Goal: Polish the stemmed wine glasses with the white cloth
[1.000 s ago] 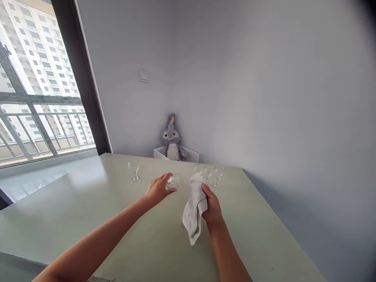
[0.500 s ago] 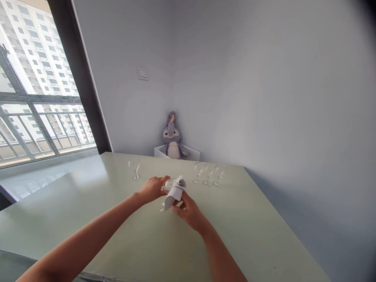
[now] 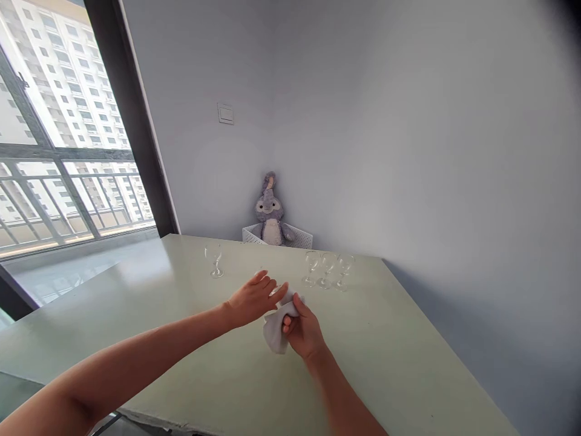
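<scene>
Over the middle of the pale green table [image 3: 218,369], my right hand [image 3: 306,330] grips a white cloth [image 3: 276,332], its loose part hanging down to the left. My left hand [image 3: 255,298] reaches across from the left, palm down, its fingertips at the top of the cloth. A bit of clear glass shows between the hands; most of it is hidden by the left fingers and the cloth. Behind and to the right, three clear stemmed glasses stand upright in a row: a left one [image 3: 311,263], a middle one [image 3: 327,264] and a right one [image 3: 344,265].
Another stemmed glass [image 3: 214,255] stands upright at the back left of the table. Beyond the back edge, a grey plush toy [image 3: 271,212] sits in a white perforated basket [image 3: 302,237]. Walls rise behind and at the right; a window [image 3: 68,145] is at the left.
Both hands, the cloth and the glass have shifted right. My left hand has turned over the top of the glass, and the cloth now hangs lower in my right hand. The view has shifted slightly.
</scene>
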`<act>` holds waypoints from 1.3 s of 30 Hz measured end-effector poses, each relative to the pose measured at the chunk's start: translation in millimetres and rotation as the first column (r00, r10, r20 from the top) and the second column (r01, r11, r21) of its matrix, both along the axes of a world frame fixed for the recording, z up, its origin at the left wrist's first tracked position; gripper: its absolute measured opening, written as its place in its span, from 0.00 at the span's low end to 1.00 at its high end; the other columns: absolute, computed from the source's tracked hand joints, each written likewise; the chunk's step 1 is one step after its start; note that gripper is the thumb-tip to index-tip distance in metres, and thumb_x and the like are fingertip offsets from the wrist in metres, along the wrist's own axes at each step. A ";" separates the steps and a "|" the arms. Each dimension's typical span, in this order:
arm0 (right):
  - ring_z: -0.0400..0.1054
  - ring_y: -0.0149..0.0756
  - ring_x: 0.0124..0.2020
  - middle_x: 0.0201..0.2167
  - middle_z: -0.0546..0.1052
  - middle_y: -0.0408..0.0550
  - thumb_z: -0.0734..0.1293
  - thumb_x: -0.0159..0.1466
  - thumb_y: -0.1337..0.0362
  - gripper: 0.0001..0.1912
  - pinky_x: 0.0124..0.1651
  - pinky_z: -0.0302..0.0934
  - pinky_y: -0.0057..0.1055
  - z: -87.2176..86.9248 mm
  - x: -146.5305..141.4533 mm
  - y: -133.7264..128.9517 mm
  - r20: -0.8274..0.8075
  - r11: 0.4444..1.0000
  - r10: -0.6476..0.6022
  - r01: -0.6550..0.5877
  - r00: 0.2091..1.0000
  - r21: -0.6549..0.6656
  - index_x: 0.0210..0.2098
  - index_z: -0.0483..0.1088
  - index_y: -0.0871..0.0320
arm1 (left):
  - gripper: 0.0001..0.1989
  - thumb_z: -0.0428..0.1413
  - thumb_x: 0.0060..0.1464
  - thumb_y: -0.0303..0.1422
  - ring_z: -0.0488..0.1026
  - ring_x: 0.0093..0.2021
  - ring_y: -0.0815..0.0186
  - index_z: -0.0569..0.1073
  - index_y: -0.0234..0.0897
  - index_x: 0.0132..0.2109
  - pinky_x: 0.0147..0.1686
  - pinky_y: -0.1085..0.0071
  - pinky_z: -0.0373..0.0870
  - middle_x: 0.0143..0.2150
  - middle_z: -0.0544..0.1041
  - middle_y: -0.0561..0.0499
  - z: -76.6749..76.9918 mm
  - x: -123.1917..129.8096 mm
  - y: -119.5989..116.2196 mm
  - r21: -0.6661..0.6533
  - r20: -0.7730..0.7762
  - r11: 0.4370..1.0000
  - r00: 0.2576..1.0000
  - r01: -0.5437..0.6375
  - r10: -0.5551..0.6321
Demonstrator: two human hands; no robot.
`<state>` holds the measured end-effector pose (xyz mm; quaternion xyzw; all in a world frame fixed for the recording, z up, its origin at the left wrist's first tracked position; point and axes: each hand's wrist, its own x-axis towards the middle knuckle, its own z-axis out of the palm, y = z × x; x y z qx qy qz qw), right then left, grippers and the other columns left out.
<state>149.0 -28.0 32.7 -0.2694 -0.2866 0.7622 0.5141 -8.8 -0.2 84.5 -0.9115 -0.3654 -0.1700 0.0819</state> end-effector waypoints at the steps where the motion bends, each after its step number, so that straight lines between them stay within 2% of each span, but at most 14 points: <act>1: 0.59 0.26 0.12 0.10 0.68 0.40 0.65 0.54 0.47 0.20 0.20 0.56 0.25 1.2 3.0 -0.2 0.006 0.999 0.021 -0.021 1.000 0.025 0.22 0.67 0.60 | 0.21 0.51 0.53 0.39 0.68 0.43 0.57 0.63 0.41 0.54 0.49 0.60 0.55 0.39 0.71 0.43 3.4 -0.3 1.2 -0.040 0.007 0.999 1.000 0.026 -0.026; 5: 0.66 0.31 0.18 0.14 0.71 0.42 0.67 0.54 0.52 0.17 0.25 0.60 0.28 9.1 5.4 -10.5 0.296 0.950 0.053 -0.139 0.954 0.278 0.26 0.70 0.61 | 0.21 0.56 0.43 0.49 0.69 0.27 0.61 0.71 0.42 0.42 0.34 0.67 0.62 0.24 0.70 0.51 28.9 -15.6 9.2 -0.382 0.097 0.922 0.995 0.058 -0.022; 10: 0.69 0.34 0.25 0.23 0.73 0.43 0.68 0.54 0.55 0.13 0.30 0.62 0.31 12.4 -5.3 -21.5 0.447 0.826 0.139 -0.352 0.884 0.440 0.30 0.72 0.60 | 0.18 0.56 0.42 0.50 0.64 0.16 0.66 0.71 0.40 0.21 0.20 0.70 0.59 0.16 0.70 0.51 47.5 -40.3 9.2 -0.893 0.122 0.443 0.990 0.080 0.068; 11: 0.69 0.34 0.24 0.21 0.72 0.44 0.68 0.54 0.54 0.14 0.29 0.61 0.31 10.1 -6.9 -20.2 0.443 0.844 0.145 -0.344 0.885 0.411 0.29 0.72 0.61 | 0.18 0.54 0.45 0.50 0.65 0.17 0.65 0.72 0.40 0.22 0.21 0.70 0.60 0.17 0.70 0.50 45.1 -40.9 6.3 -0.881 0.113 0.469 0.991 0.066 0.072; 15: 0.64 0.30 0.16 0.13 0.69 0.42 0.67 0.53 0.50 0.18 0.22 0.58 0.26 -2.0 -6.8 -9.0 0.202 0.988 0.076 -0.101 0.976 0.114 0.26 0.69 0.61 | 0.18 0.54 0.48 0.45 0.70 0.36 0.57 0.72 0.41 0.43 0.42 0.61 0.62 0.32 0.75 0.45 24.5 -29.8 -9.1 -0.352 0.129 0.936 0.992 0.031 0.015; 17: 0.62 0.27 0.15 0.12 0.68 0.41 0.67 0.53 0.49 0.18 0.21 0.57 0.25 -5.4 -5.0 -6.2 0.080 0.999 0.031 -0.033 0.996 0.020 0.26 0.68 0.60 | 0.23 0.55 0.48 0.43 0.69 0.42 0.55 0.68 0.40 0.50 0.47 0.59 0.57 0.36 0.74 0.42 18.9 -23.9 -12.5 -0.169 0.078 0.985 0.997 0.037 -0.024; 21: 0.66 0.32 0.18 0.14 0.70 0.43 0.69 0.52 0.50 0.18 0.24 0.60 0.28 -5.6 -6.8 -13.2 0.314 0.970 0.096 -0.159 0.945 0.183 0.27 0.70 0.61 | 0.17 0.54 0.47 0.48 0.70 0.30 0.61 0.73 0.41 0.39 0.37 0.66 0.63 0.25 0.73 0.48 31.3 -31.0 -2.2 -0.414 0.008 0.910 1.000 0.004 -0.001; 26: 0.68 0.34 0.23 0.24 0.73 0.45 0.70 0.50 0.55 0.15 0.29 0.63 0.32 -7.0 -16.9 -24.3 0.528 0.853 0.027 -0.295 0.849 0.431 0.31 0.71 0.61 | 0.26 0.41 0.54 0.51 0.66 0.19 0.70 0.69 0.36 0.24 0.24 0.73 0.63 0.22 0.73 0.51 42.2 -54.3 8.0 -0.949 -0.044 0.315 0.986 0.008 -0.160; 27: 0.68 0.34 0.22 0.23 0.73 0.45 0.70 0.50 0.54 0.16 0.27 0.63 0.31 -8.0 -17.2 -23.2 0.523 0.864 0.038 -0.291 0.851 0.411 0.30 0.71 0.62 | 0.26 0.39 0.56 0.50 0.67 0.21 0.70 0.70 0.36 0.27 0.25 0.73 0.63 0.24 0.74 0.51 39.0 -54.3 5.4 -0.929 -0.046 0.370 0.990 0.006 -0.133; 30: 0.65 0.32 0.18 0.15 0.70 0.44 0.69 0.51 0.50 0.18 0.23 0.60 0.29 -10.5 -12.7 -14.7 0.387 0.960 0.070 -0.168 0.920 0.225 0.26 0.69 0.62 | 0.20 0.45 0.55 0.46 0.72 0.33 0.63 0.70 0.37 0.43 0.36 0.67 0.65 0.34 0.76 0.47 24.4 -42.5 -8.6 -0.500 -0.059 0.866 0.998 -0.023 -0.008; 32: 0.62 0.29 0.15 0.12 0.67 0.41 0.67 0.53 0.49 0.19 0.21 0.58 0.27 -11.5 -8.3 -10.1 0.238 0.993 0.040 -0.064 0.970 0.095 0.25 0.69 0.60 | 0.23 0.51 0.52 0.44 0.70 0.41 0.58 0.66 0.35 0.51 0.44 0.62 0.61 0.38 0.75 0.41 18.7 -31.4 -16.0 -0.093 -0.109 0.996 0.994 -0.013 0.003; 34: 0.61 0.28 0.14 0.11 0.66 0.40 0.66 0.54 0.48 0.19 0.21 0.58 0.26 -11.9 -6.2 -10.4 0.180 0.998 0.017 -0.028 0.983 0.057 0.25 0.69 0.60 | 0.23 0.53 0.50 0.44 0.70 0.40 0.57 0.68 0.33 0.49 0.44 0.61 0.61 0.36 0.75 0.40 21.8 -25.2 -16.4 0.024 -0.173 1.000 0.985 0.020 -0.016; 36: 0.63 0.30 0.16 0.13 0.68 0.42 0.68 0.52 0.50 0.18 0.22 0.59 0.27 -11.6 -8.2 -15.6 0.292 0.988 0.037 -0.079 0.956 0.135 0.25 0.70 0.60 | 0.18 0.52 0.51 0.46 0.71 0.31 0.62 0.73 0.35 0.38 0.36 0.66 0.64 0.27 0.75 0.45 32.3 -27.6 -9.7 -0.179 -0.175 0.984 0.984 0.008 -0.040; 39: 0.67 0.35 0.22 0.20 0.72 0.45 0.71 0.48 0.55 0.15 0.27 0.63 0.31 -10.2 -16.0 -24.5 0.491 0.921 0.010 -0.199 0.871 0.336 0.25 0.72 0.61 | 0.22 0.47 0.54 0.47 0.66 0.19 0.69 0.71 0.37 0.21 0.25 0.72 0.62 0.18 0.73 0.51 47.1 -41.9 3.3 -0.732 -0.078 0.679 0.982 0.063 -0.174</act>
